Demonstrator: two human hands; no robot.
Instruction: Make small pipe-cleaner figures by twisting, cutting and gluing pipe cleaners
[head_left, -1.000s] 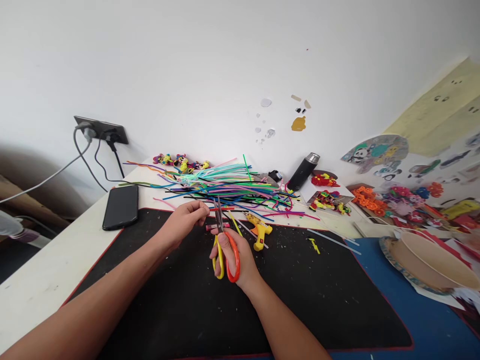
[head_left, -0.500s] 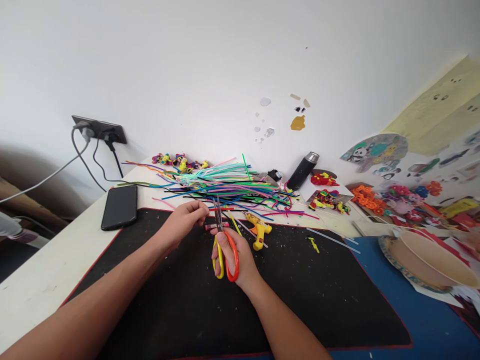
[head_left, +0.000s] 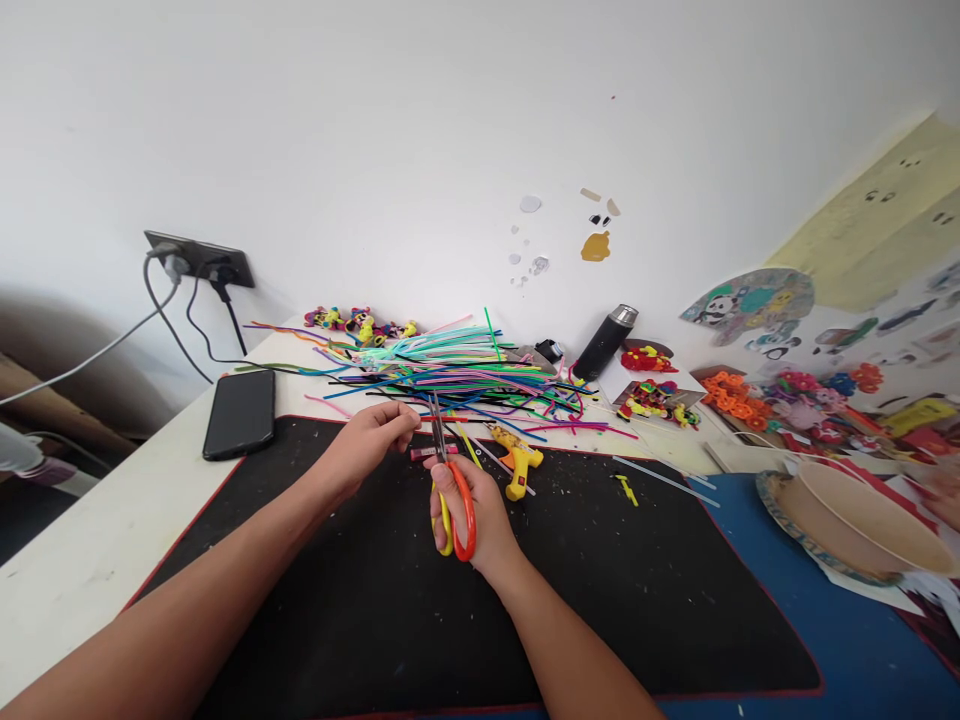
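My right hand point(head_left: 474, 505) grips a pair of scissors point(head_left: 463, 512) by its red and yellow handles, with the blades pointing up and away from me. To the left of the blades, my left hand point(head_left: 375, 437) is closed in a pinch; whatever lies between its fingertips is too small to make out. Just beyond both hands spreads a heap of colourful pipe cleaners point(head_left: 465, 375). A small pink-labelled tube point(head_left: 424, 453) lies behind the blades. Right of the scissors rests a yellow glue gun point(head_left: 517, 460) on the black mat point(head_left: 360, 600).
A phone point(head_left: 238, 415) lies at the left. Behind stands a tilted black flask point(head_left: 604, 342) near the wall. Clear glue sticks point(head_left: 667, 480) and yellow scraps point(head_left: 625, 489) lie to the right, with a large bowl point(head_left: 874, 515) beyond them. Finished pipe-cleaner pieces point(head_left: 735, 396) sit far right.
The scissor handles have come closer together as my right hand squeezes, and the blades have narrowed. My left hand has barely shifted.
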